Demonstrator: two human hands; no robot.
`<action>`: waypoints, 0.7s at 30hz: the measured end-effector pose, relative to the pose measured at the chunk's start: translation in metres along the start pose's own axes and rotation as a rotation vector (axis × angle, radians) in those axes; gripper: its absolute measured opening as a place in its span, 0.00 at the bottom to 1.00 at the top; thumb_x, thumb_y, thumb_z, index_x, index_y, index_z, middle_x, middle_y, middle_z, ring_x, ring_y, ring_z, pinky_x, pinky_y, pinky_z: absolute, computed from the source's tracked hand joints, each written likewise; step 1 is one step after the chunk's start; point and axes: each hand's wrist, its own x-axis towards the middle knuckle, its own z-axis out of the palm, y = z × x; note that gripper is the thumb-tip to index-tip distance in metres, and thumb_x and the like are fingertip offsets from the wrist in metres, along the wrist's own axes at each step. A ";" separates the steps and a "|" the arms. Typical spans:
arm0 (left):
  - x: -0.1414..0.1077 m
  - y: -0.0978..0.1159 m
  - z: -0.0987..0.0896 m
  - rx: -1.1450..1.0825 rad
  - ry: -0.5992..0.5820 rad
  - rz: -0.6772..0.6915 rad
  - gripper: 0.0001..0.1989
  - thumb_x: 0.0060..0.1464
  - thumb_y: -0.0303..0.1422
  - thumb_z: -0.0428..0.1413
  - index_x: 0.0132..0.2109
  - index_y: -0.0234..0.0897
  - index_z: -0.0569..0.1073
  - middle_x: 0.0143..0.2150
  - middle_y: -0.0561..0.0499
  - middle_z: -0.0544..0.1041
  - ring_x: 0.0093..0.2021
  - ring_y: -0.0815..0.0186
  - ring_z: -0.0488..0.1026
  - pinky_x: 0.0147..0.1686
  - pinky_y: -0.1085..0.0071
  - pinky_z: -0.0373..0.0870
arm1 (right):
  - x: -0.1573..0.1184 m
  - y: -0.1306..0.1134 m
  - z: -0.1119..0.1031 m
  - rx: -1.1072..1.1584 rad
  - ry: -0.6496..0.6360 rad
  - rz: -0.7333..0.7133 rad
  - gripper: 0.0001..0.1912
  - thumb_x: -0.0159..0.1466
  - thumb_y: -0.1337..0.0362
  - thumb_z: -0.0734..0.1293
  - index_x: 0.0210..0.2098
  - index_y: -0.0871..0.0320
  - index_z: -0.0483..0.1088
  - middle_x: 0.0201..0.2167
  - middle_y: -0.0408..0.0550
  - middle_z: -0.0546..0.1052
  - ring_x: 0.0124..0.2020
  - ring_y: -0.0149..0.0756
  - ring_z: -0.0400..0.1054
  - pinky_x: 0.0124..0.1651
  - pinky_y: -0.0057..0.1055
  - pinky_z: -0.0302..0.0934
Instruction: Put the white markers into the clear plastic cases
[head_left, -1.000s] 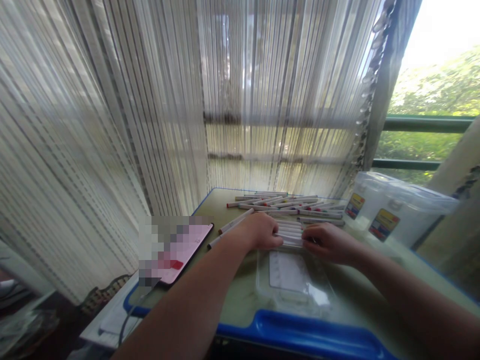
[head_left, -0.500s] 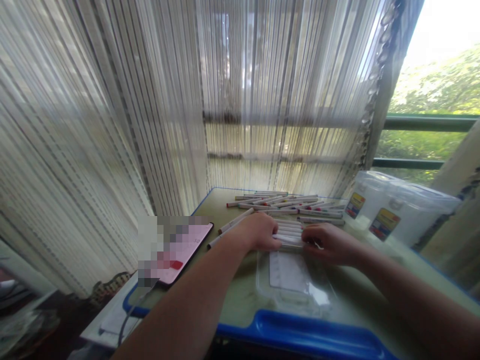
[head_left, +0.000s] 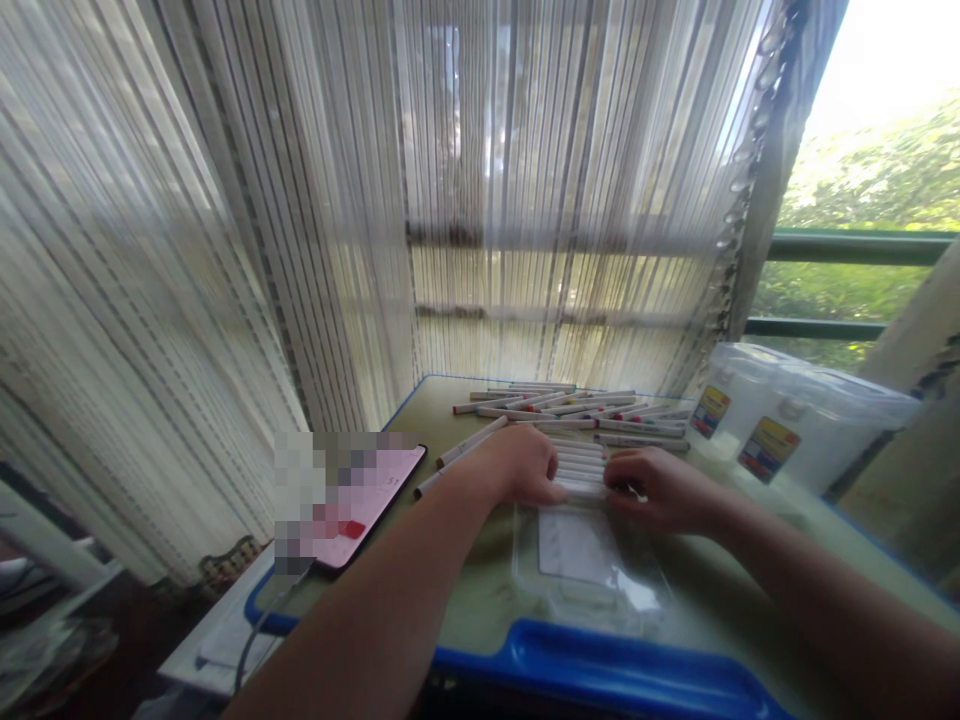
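A row of white markers (head_left: pixel 579 466) lies side by side between my two hands. My left hand (head_left: pixel 529 464) is closed around the left ends of the row, thumb toward me. At the right ends, my right hand (head_left: pixel 651 486) curls with thumb and fingers bent against the markers. Just below the row lies a clear plastic lid or case (head_left: pixel 637 590) with a white paper sheet (head_left: pixel 574 545) showing in it. Beyond my hands, a loose pile of white markers (head_left: pixel 555 402) with coloured ends spreads over the table.
A phone (head_left: pixel 375 510) with a lit pink screen and a cable rests left of my left arm. Two clear lidded boxes (head_left: pixel 817 410) stand at the back right. The table (head_left: pixel 480 600) has a raised blue front edge (head_left: pixel 622 665). Striped curtains (head_left: pixel 480 200) hang behind.
My hands have hardly moved, still at both ends of the row. The markers between them have shifted slightly, and the left thumb sits a touch lower. The phone's digits differ.
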 end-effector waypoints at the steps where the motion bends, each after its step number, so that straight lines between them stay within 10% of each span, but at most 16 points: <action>1: 0.000 -0.001 0.001 -0.004 -0.004 0.001 0.12 0.42 0.39 0.55 0.29 0.37 0.79 0.23 0.51 0.76 0.25 0.68 0.69 0.24 0.74 0.59 | 0.000 0.000 0.000 0.005 0.000 -0.001 0.05 0.56 0.66 0.63 0.24 0.58 0.65 0.23 0.43 0.67 0.23 0.28 0.56 0.27 0.26 0.51; 21: 0.001 -0.006 0.002 -0.111 -0.102 0.021 0.11 0.39 0.34 0.58 0.33 0.37 0.78 0.27 0.53 0.77 0.26 0.69 0.69 0.23 0.76 0.60 | 0.000 0.001 0.001 0.018 0.031 0.005 0.06 0.53 0.71 0.60 0.21 0.58 0.63 0.21 0.41 0.64 0.22 0.27 0.55 0.26 0.26 0.50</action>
